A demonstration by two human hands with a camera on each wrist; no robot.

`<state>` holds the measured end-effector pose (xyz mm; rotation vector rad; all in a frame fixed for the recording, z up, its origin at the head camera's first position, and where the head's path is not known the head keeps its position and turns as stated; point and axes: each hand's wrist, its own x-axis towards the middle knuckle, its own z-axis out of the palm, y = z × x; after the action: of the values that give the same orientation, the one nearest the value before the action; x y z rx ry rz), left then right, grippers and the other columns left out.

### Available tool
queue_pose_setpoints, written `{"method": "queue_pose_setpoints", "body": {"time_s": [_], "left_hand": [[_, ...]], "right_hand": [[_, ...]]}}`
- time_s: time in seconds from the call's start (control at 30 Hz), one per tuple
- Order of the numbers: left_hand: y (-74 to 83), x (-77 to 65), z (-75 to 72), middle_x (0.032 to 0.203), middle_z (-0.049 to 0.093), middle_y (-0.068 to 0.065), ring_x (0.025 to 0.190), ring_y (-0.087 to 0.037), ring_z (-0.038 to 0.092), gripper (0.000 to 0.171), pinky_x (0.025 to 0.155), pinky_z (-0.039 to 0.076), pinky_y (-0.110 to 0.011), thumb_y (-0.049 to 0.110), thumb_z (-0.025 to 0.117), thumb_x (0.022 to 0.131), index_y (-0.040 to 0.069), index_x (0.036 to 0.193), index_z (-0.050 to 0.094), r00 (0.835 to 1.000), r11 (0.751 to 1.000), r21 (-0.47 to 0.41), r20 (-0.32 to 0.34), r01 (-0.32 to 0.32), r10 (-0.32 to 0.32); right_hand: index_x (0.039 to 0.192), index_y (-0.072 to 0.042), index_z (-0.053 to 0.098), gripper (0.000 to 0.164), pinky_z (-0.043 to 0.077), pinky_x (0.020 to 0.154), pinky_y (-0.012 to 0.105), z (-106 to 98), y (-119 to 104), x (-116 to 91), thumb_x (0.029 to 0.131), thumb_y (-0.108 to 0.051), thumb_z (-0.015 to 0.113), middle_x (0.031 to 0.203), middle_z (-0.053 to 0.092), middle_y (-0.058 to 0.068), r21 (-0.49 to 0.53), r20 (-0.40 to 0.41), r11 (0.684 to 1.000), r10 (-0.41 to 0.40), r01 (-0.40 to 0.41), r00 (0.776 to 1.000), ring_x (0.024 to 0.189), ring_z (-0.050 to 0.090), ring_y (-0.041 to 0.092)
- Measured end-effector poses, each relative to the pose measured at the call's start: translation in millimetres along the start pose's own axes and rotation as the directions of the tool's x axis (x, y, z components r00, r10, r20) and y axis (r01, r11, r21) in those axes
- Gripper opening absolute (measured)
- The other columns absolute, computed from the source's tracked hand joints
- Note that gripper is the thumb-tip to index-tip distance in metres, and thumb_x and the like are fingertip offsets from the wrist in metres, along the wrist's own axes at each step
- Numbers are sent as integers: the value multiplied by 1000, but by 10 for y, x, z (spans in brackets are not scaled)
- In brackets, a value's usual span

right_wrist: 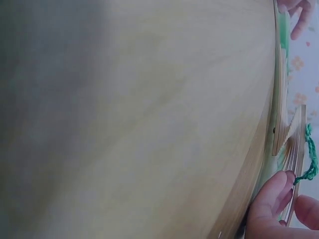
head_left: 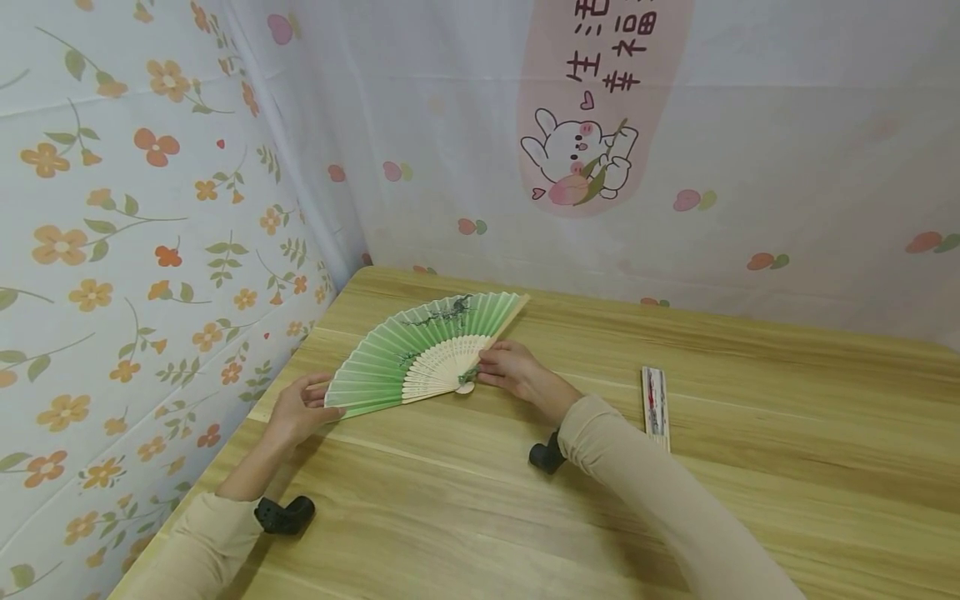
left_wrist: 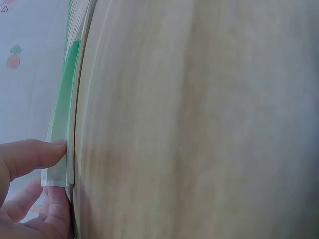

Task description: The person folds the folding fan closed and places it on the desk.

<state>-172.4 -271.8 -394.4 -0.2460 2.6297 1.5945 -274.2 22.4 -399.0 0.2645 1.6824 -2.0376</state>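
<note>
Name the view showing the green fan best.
The head view: the green fan appears spread and nearly whole. Both wrist views show only part of it, nearly edge-on; the right one shows its green cord larger.

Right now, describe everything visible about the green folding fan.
The folding fan is spread open. Its pleated green leaf looks like fabric, with a pale edge and dark motif; pale, pierced, wooden-looking ribs converge near a green cord. It is on or just above the tabletop's left. The left grip pinches its left end; the right grip holds its right side near the cord.
</note>
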Motion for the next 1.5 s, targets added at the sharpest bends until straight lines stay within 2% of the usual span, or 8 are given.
{"method": "queue_pose_setpoints", "body": {"time_s": [0.23, 0.47, 0.63, 0.8, 1.03, 1.2, 1.3, 1.5], "left_hand": [[24, 1, 1, 111, 45, -32, 98, -36, 51, 58, 69, 50, -24, -4, 62, 75, -9, 127, 36, 1000, 999, 45, 5, -28, 28], [32, -4, 2, 104, 47, -27, 92, -34, 53, 59, 68, 50, -28, -1, 65, 74, -9, 126, 38, 998, 992, 114, 19, -59, 57], [49, 4, 11, 103, 46, -25, 85, -26, 51, 59, 62, 48, -23, 0, 65, 74, -8, 127, 38, 997, 987, 137, 36, -79, 75], [82, 16, 25, 103, 45, -24, 81, -21, 50, 59, 59, 47, -21, -2, 63, 76, -7, 128, 36, 996, 990, 111, 47, -83, 78], [100, 15, 35, 109, 48, -29, 94, -31, 52, 56, 67, 49, -22, -1, 61, 79, -7, 128, 35, 995, 993, 75, 45, -88, 85], [98, 17, 33, 112, 47, -30, 96, -30, 52, 56, 69, 48, -20, 0, 60, 80, -6, 130, 34, 996, 996, 30, 51, -81, 79], [103, 17, 29, 114, 46, -29, 98, -31, 51, 57, 71, 48, -20, 2, 59, 81, -4, 131, 33, 996, 998, 2, 53, -68, 67], [117, 19, 16, 124, 39, -27, 111, -34, 41, 60, 80, 45, -26, 9, 59, 83, 1, 135, 31, 998, 997, -72, 57, -5, 10]], "right_hand": [[107, -1, 37, 21, 44, 87, 34, -17, -13, -21, 89, -3, 49, 93, 46, 12, -18, 1, 1000, 5, -5, 1000, 80, 49, 18], [106, 0, 37, 20, 42, 90, 35, -35, -37, -49, 90, -2, 48, 93, 45, 12, -8, 9, 1000, 8, -8, 1000, 80, 48, 18], [109, 2, 38, 21, 42, 90, 34, -70, -48, -64, 90, -2, 47, 95, 45, 13, -5, 20, 1000, 14, -14, 1000, 83, 48, 19], [108, 1, 37, 20, 42, 91, 34, -103, -63, -96, 90, -2, 47, 97, 44, 13, -12, 26, 1000, 18, -18, 1000, 87, 47, 21], [93, -1, 43, 5, 43, 89, 32, -145, -78, -140, 90, -2, 47, 94, 46, 11, -20, 41, 1000, 23, -22, 999, 83, 50, 18], [91, -2, 43, 4, 42, 90, 32, -162, -94, -183, 90, -2, 47, 93, 47, 11, -5, 49, 1000, 26, -26, 998, 82, 50, 18], [92, -1, 43, 4, 42, 91, 33, -175, -104, -210, 90, -1, 46, 93, 46, 11, 1, 56, 1000, 24, -24, 998, 82, 50, 18], [90, -1, 43, 4, 44, 88, 31, -213, -105, -256, 90, -2, 47, 90, 47, 10, -12, 75, 1000, 19, -19, 997, 79, 51, 17]]}}
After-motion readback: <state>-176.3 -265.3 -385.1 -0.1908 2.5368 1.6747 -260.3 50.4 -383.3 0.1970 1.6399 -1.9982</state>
